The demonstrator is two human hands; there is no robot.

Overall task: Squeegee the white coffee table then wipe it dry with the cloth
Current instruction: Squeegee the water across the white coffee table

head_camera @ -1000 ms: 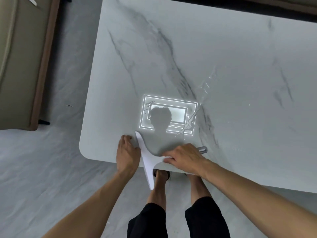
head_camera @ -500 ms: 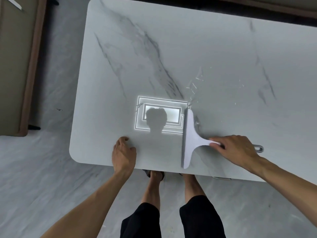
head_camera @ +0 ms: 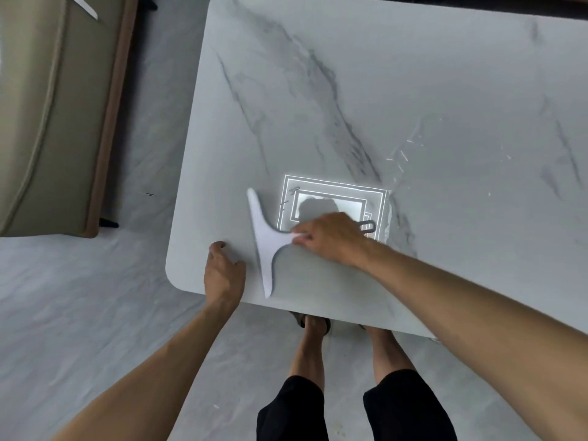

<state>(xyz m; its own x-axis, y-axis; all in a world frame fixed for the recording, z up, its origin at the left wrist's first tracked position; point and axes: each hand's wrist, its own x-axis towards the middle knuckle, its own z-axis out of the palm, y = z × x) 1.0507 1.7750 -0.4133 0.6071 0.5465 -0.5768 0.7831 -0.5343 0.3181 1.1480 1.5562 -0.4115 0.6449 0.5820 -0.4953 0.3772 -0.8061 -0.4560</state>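
Observation:
The white marble-veined coffee table (head_camera: 413, 90) fills the upper right of the head view. A white squeegee (head_camera: 264, 240) lies blade-down on it near the front left corner, its blade running front to back. My right hand (head_camera: 331, 238) is shut on the squeegee's handle; the handle's metal loop end (head_camera: 369, 225) sticks out past my fingers. My left hand (head_camera: 222, 272) rests flat on the table's front edge, just left of the blade, holding nothing. Water streaks (head_camera: 404, 160) glint right of centre. No cloth is in view.
A beige sofa with a brown base (head_camera: 47, 122) stands to the left, across a strip of grey floor (head_camera: 95, 313). My legs and feet (head_camera: 315, 326) are at the table's front edge. A ceiling light's reflection (head_camera: 331, 202) shines on the tabletop.
The squeegee swept from the front left corner to the right, and is now back on the left beside my left hand. My left hand has stayed on the table's edge.

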